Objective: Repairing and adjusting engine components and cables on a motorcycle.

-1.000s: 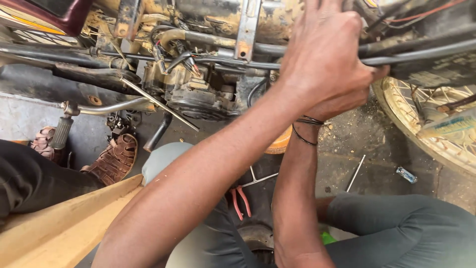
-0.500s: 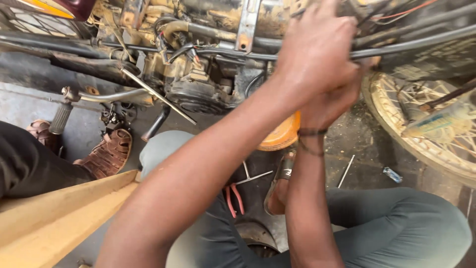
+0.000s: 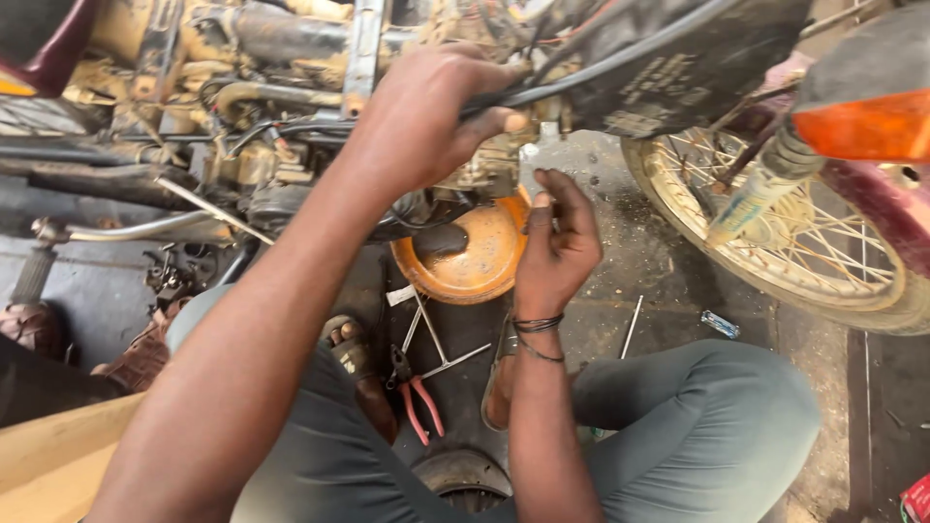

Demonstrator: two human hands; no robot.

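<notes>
My left hand (image 3: pixel 426 116) reaches across into the underside of a dirty yellow motorcycle frame (image 3: pixel 363 39). Its fingers curl around a black cable (image 3: pixel 581 73) beside the engine (image 3: pixel 262 184). My right hand (image 3: pixel 557 242), with thin bands at the wrist, sits just below it. Its fingertips pinch a small flat silver metal tool (image 3: pixel 530 160) that points up at the engine parts. Both forearms rise from my lap, over my grey trousers (image 3: pixel 697 426).
An orange pan (image 3: pixel 475 257) lies on the ground under the engine. Red-handled pliers (image 3: pixel 418 399) and thin metal rods (image 3: pixel 431 339) lie between my sandalled feet. A spoked wheel (image 3: pixel 775 232) and an orange lamp (image 3: pixel 862 126) are at the right, a wooden plank (image 3: pixel 48 455) at the lower left.
My hands were clasped together high on the frame. Now they are apart, the right one has dropped below the left, and the view has shifted right to show the wheel.
</notes>
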